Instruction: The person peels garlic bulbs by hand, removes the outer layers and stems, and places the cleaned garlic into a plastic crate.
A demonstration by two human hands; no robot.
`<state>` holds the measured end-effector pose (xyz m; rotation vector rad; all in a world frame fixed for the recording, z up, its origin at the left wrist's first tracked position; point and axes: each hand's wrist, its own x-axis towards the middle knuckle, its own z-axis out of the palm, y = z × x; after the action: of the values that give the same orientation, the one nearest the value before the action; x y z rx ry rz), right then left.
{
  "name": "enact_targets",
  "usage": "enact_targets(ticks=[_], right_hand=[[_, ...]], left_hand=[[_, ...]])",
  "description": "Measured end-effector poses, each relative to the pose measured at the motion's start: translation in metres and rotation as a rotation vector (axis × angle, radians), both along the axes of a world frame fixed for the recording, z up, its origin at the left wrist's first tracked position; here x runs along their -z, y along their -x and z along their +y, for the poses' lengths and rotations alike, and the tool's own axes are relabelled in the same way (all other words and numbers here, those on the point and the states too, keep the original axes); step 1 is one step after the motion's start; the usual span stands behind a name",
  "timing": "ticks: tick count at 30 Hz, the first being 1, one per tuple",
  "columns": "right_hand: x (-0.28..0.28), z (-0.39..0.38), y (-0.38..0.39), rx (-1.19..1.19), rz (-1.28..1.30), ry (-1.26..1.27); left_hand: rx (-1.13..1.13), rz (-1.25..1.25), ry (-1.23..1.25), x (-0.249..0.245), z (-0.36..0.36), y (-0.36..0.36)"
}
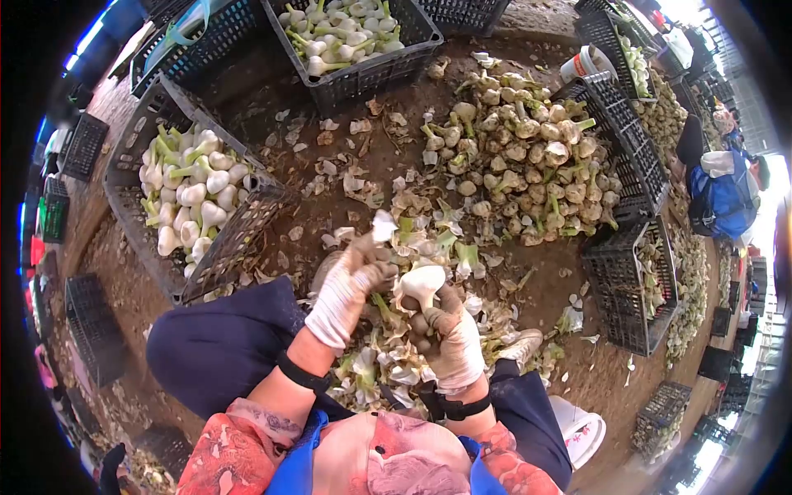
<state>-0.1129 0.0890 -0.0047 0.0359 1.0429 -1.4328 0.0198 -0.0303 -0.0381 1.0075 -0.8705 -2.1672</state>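
Note:
My left hand [355,276], in a dirty white glove, is raised at the centre with its fingers closed together; a pale flake of garlic skin [384,226] shows at its fingertips. Just to the right, my right hand [454,334], gloved too, grips a peeled white garlic bulb [421,285] by its lower side. Several small brownish bulbs [420,326] show beside the right palm. Beneath both hands lies a heap of loose garlic skins and leaves [367,367] between my legs.
A black crate of clean garlic [148,239] stands at the left, another crate [359,74] at the top. Unpeeled garlic [536,157] is piled at the upper right beside tipped black crates [623,132]. A person in blue [724,198] is at the far right.

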Motion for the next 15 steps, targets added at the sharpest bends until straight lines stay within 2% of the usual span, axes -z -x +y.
enact_targets(ticks=[2,3,6,8,9,10,11,12,13,14,15], right_hand=[[0.002,-0.002,0.004,0.003,-0.217,0.056],[0.009,-0.002,0.004,0.005,-0.272,0.057],[0.026,-0.008,0.001,0.038,-0.437,0.098],[0.042,-0.021,0.005,0.002,-0.450,0.125],[0.040,-0.036,0.003,0.014,-0.370,0.079],[0.034,-0.056,-0.001,0.028,-0.290,0.029],[0.021,-0.080,-0.004,-0.068,-0.168,0.069],[0.003,-0.104,-0.008,-0.164,-0.046,0.109],[-0.021,-0.123,-0.014,-0.283,-0.036,0.231],[-0.034,-0.140,-0.018,-0.402,-0.025,0.354],[-0.029,-0.155,-0.017,-0.433,0.097,0.408]], left_hand=[[0.201,-0.132,0.135,0.014,0.004,-0.001],[0.160,-0.261,-0.027,0.015,0.006,0.000],[0.080,-0.591,0.120,0.029,0.003,0.000],[-0.067,-0.632,0.280,0.078,0.007,-0.011],[-0.151,-0.434,-0.039,0.035,0.002,0.000],[-0.133,-0.412,0.042,0.074,0.004,-0.014],[-0.152,-0.227,0.010,0.105,0.005,-0.021],[-0.172,-0.043,-0.021,0.122,0.005,-0.023],[-0.167,-0.042,-0.017,0.120,0.004,-0.019],[-0.340,0.105,-0.247,0.112,0.003,-0.012],[-0.508,0.249,-0.482,0.103,0.003,-0.007]])
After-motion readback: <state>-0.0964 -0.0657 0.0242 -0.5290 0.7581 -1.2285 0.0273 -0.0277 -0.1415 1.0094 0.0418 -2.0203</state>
